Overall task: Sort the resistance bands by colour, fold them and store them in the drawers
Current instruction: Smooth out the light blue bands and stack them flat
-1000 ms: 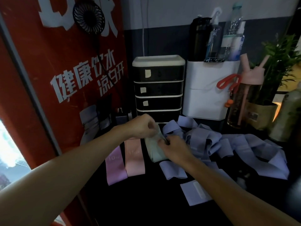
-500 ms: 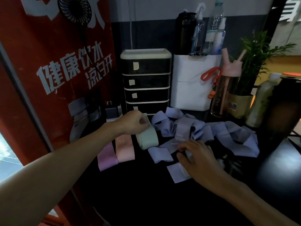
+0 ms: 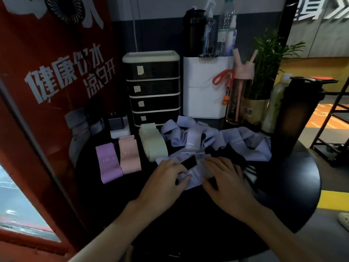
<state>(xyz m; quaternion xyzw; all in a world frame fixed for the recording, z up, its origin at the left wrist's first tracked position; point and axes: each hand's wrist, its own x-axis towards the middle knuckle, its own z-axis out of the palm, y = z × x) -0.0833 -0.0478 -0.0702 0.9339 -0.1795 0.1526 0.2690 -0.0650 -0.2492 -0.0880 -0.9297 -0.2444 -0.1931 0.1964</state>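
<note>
On the round black table [image 3: 294,186] lie a folded purple band [image 3: 108,162], a folded pink band [image 3: 129,155] and a stack of folded pale green bands [image 3: 154,142], side by side at the left. A tangled heap of lavender bands [image 3: 217,142] spreads across the middle and right. Near the front of that heap, my left hand [image 3: 168,178] and my right hand [image 3: 224,178] both rest on one lavender band [image 3: 194,176], fingers bent over its ends. The black drawer unit [image 3: 153,87] with four shut drawers stands behind the green stack.
A white box [image 3: 205,91] holding bottles stands right of the drawers. A pink-lidded bottle [image 3: 238,95], a potted plant [image 3: 264,72] and a dark shaker [image 3: 300,114] line the back right. A red poster panel [image 3: 47,72] walls the left side.
My left hand has let go of the green stack, which now lies by the pink band, and has come to the lavender band beside my right hand.
</note>
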